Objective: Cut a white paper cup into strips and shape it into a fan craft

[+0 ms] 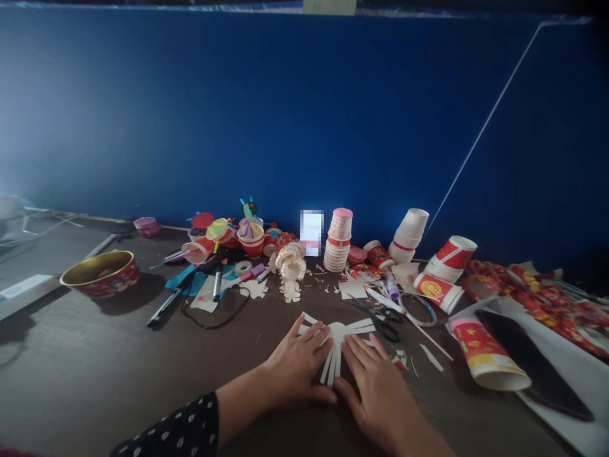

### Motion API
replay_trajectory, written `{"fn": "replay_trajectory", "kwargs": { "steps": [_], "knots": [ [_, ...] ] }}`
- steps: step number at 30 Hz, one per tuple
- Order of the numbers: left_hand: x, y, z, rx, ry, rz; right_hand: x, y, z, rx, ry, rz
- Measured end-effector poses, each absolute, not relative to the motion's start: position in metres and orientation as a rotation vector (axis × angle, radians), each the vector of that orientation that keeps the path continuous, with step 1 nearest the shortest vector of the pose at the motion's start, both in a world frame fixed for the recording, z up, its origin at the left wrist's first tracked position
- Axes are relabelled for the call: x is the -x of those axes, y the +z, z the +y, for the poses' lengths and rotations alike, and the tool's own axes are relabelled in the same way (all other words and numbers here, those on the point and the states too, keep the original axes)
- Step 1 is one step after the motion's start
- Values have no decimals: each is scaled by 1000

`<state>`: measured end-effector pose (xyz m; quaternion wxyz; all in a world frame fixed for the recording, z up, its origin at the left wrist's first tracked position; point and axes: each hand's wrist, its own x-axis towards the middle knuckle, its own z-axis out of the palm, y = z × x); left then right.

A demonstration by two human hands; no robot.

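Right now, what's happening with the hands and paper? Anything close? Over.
Left hand, right hand: on the paper. Paper: white, strips splayed. Scissors close, beyond right hand.

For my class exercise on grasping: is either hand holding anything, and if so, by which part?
Nothing appears gripped: the left hand and right hand lie spread over the side strips of the white paper cutout.

Scissors right of paper cutout
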<state>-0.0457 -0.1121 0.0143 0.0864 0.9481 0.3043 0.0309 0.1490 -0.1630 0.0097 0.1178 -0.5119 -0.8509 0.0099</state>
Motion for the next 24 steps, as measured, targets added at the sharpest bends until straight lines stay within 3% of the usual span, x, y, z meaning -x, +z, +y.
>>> {"fn": "replay_trajectory", "kwargs": {
  "steps": [24],
  "knots": [
    [28,6,-106,-2777,170,1056,-150,0,-155,1587,10,-2378]
  ]
}}
